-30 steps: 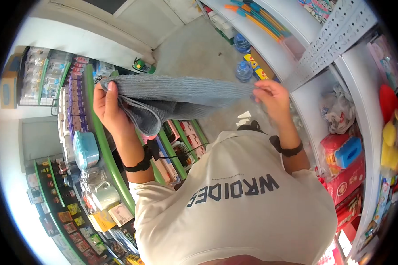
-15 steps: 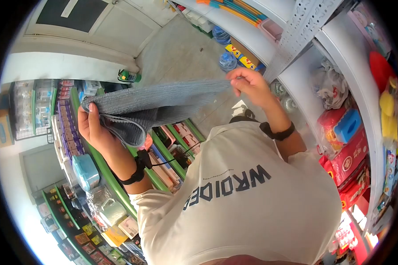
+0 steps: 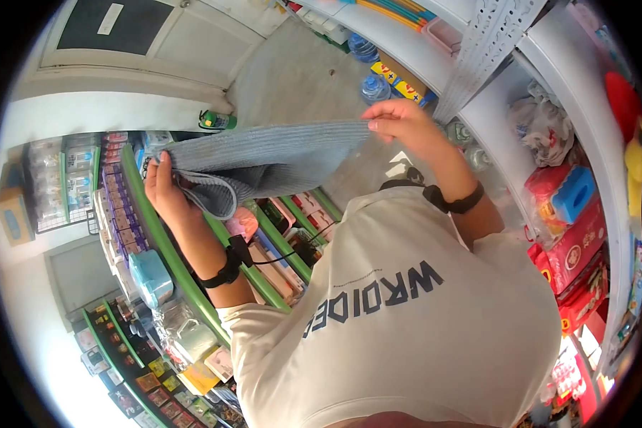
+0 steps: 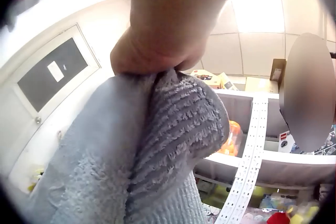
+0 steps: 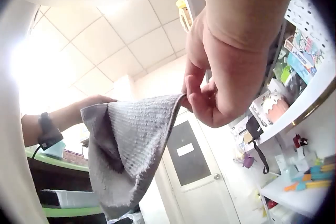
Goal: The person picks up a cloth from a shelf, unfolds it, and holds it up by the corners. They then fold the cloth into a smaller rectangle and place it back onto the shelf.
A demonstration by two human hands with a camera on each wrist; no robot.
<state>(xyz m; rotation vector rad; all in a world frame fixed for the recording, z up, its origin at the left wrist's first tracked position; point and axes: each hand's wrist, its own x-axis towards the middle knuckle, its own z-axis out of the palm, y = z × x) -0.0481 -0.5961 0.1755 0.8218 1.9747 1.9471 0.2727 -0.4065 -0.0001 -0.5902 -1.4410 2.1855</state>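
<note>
A grey ribbed cloth [image 3: 285, 146], towel-like with a hemmed edge, is stretched in the air between both hands. My left hand [image 3: 167, 191] pinches its left end, thumb on top. Below that thumb, part of the cloth droops in a rounded fold. At the opposite end, my right hand [image 3: 405, 127] pinches a corner between thumb and fingertips. The left wrist view shows the cloth [image 4: 168, 124] bunched and hanging under the left hand [image 4: 157, 50]. In the right wrist view, its corner tapers up to the right hand [image 5: 226, 79] and the rest hangs in a fold.
A green-edged shelf unit [image 3: 167, 253] with boxed goods stands on the left. White shelves [image 3: 510, 164] with packages and a crumpled plastic bag [image 3: 542, 128] line the right. Large water bottles [image 3: 374, 89] and a fire extinguisher [image 3: 216, 120] stand beyond the cloth, near a door [image 3: 200, 43].
The head view has turned a little, bringing more of the door in. Both hands keep hold of the cloth and are slightly closer together; the drooping fold by the left hand looks smaller.
</note>
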